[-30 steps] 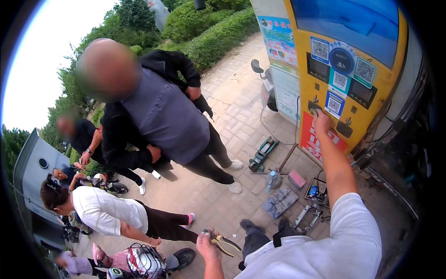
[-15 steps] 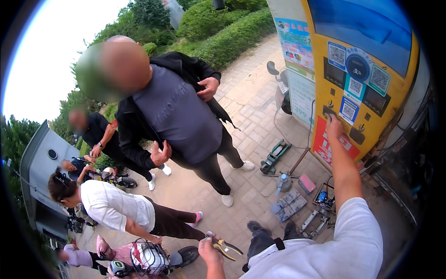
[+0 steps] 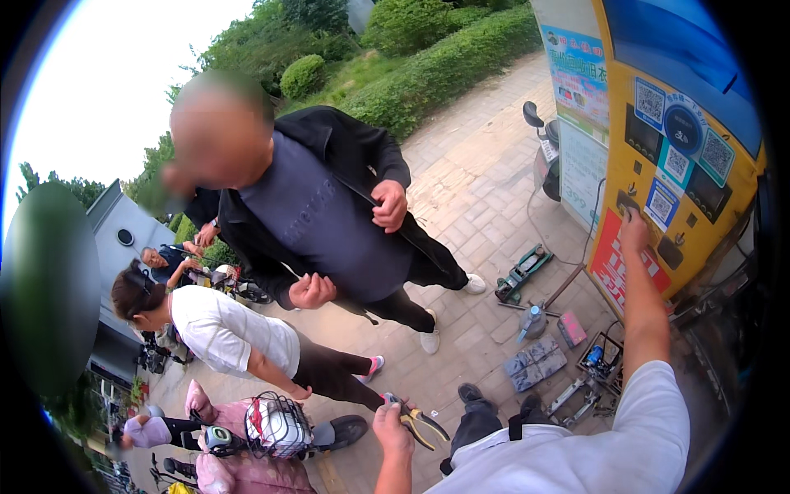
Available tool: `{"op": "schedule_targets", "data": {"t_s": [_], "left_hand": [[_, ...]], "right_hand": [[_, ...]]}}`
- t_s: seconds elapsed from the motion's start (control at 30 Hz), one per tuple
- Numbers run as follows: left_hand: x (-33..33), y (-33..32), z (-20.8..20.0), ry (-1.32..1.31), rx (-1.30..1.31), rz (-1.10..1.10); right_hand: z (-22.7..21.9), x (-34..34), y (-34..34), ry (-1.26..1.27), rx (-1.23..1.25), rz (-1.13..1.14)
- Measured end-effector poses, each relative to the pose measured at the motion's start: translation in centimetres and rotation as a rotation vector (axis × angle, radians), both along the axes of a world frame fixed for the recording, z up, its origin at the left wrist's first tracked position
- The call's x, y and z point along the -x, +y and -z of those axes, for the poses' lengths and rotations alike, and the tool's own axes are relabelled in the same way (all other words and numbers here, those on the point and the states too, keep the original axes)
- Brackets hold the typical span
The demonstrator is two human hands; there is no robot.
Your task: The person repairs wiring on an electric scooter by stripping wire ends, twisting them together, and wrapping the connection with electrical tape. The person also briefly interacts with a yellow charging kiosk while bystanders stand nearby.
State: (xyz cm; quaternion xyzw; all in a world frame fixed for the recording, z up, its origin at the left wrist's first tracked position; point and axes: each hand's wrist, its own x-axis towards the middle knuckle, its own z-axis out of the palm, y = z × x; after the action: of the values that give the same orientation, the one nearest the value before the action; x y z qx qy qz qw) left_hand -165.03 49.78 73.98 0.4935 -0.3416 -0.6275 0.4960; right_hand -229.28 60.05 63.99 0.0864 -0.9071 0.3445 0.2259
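Bystander's hands (image 3: 389, 206) now sit further forward. Left hand (image 3: 393, 428) fingers hold stiff, likely weighty pliers (image 3: 409, 417), best gripped by the handles (image 3: 429, 423); right hand (image 3: 634, 230) fingers' grip at the yellow kiosk (image 3: 698, 239) is unclear.

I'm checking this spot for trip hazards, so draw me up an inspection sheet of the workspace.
Surface: pale paving blocks.
Job's things: yellow-and-black-handled pliers; yellow machine with QR-code stickers.
Clutter: green floor jack, plastic jug and pink box on the ground.
Hands: left hand holds the pliers; right hand is at the machine's front panel.
Cables: thin cord curves across the paving.
Surroundings: hedge; person in black jacket nearby.
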Motion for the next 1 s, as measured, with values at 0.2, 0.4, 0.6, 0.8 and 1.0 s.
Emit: {"op": "schedule_targets", "data": {"t_s": [0.2,0.4,0.6,0.8,1.0], "left_hand": [[1.7,-0.2,0.5,-0.021,0.05,0.03],[2.8,1.2,0.9,0.006,0.015,0.154],[5.6,1.0,1.7,-0.015,-0.026,0.143],[4.2,-0.5,1.5,-0.062,-0.019,0.179],[1.4,-1.2,0.4,-0.011,-0.013,0.019]], "right_hand": [[-1.1,-3.5,2.0,-0.06,0.215,-0.427],[1.4,-9.0,7.3,-0.286,0.474,-0.442],[0.9,-7.9,9.0,-0.16,0.43,-0.218],[-1.0,-4.0,2.3,-0.172,0.484,-0.246],[-0.1,0.4,0.3,0.018,0.037,0.017]]}}
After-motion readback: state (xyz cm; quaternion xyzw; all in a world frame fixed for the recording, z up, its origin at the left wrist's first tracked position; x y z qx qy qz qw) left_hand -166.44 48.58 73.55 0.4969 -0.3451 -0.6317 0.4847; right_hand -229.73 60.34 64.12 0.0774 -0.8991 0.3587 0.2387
